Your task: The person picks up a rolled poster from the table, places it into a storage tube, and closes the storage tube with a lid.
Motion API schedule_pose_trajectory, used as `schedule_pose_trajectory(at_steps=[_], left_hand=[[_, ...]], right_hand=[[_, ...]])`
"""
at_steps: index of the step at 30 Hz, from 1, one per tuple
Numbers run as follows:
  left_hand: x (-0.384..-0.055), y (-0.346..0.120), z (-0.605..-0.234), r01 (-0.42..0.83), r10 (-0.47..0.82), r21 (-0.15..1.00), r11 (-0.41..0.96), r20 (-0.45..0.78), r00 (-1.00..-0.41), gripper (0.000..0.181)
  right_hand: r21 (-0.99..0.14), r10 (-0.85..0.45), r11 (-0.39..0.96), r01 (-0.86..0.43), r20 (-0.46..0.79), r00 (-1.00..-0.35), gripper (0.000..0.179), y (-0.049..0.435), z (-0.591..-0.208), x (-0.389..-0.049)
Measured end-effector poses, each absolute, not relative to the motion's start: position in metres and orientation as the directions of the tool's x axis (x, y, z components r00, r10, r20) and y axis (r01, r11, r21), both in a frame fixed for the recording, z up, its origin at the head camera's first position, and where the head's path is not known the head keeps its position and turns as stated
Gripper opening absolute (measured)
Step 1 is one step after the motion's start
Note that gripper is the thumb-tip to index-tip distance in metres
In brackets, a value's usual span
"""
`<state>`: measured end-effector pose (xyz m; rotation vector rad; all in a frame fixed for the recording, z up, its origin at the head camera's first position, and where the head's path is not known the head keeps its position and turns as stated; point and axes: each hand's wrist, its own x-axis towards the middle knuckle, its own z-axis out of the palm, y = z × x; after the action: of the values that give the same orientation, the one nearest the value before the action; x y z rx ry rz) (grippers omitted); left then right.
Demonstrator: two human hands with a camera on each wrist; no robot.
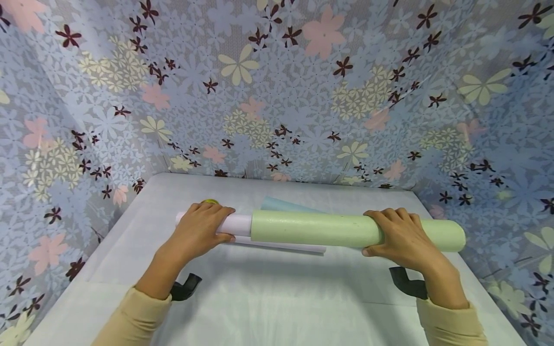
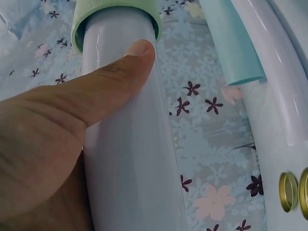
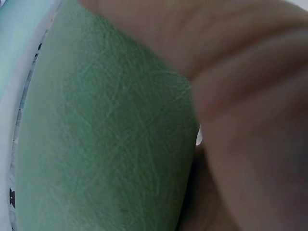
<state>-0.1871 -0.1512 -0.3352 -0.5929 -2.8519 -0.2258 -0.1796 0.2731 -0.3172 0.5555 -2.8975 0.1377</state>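
Observation:
My left hand (image 1: 200, 229) grips a glossy white roll (image 1: 235, 225), its thumb lying along the near side. One end of the white roll sits inside a wider pale green tube (image 1: 311, 228), and the green rim (image 2: 115, 7) encircles it in the left wrist view. My right hand (image 1: 400, 238) holds the green tube toward its right end, fingers over the top and thumb at the lower side. The tube and roll lie in one line across the front of me, above the table. The right wrist view is mostly filled by the green surface (image 3: 106, 125) and blurred fingers.
Behind the tube, a light blue roll (image 1: 281, 204) lies on the white-covered table (image 1: 277, 298). Another white roll (image 1: 285, 247) lies below the tube. Gold rings (image 2: 288, 192) sit near the left hand. Flower-patterned cloth (image 1: 277, 96) hangs around the table's back and sides.

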Motion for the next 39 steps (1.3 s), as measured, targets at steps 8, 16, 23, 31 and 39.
schedule_pose_trajectory(at_steps=[8, 16, 23, 31, 39], left_hand=[[-0.187, -0.144, -0.337, 0.414, 0.382, 0.094, 0.906, 0.242, -0.892, 0.064], [-0.188, -0.139, -0.337, 0.434, 0.406, 0.063, 0.898, 0.255, -0.877, 0.065], [-0.187, -0.135, -0.335, 0.44, 0.414, 0.057, 0.896, 0.246, -0.876, 0.066], [-0.188, -0.134, -0.335, 0.46, 0.433, 0.049, 0.886, 0.265, -0.862, 0.067], [-0.188, -0.133, -0.335, 0.457, 0.433, 0.042, 0.888, 0.257, -0.864, 0.07]], right_hand=[[-0.064, -0.357, 0.924, -0.377, 0.205, -0.911, 0.082, 0.269, -0.319, -0.18], [-0.054, -0.362, 0.923, -0.381, 0.214, -0.907, 0.082, 0.265, -0.319, -0.18], [-0.046, -0.368, 0.921, -0.388, 0.234, -0.9, 0.08, 0.264, -0.319, -0.181], [-0.044, -0.368, 0.921, -0.388, 0.233, -0.9, 0.081, 0.263, -0.319, -0.182], [-0.047, -0.366, 0.921, -0.388, 0.241, -0.899, 0.08, 0.264, -0.319, -0.182]])
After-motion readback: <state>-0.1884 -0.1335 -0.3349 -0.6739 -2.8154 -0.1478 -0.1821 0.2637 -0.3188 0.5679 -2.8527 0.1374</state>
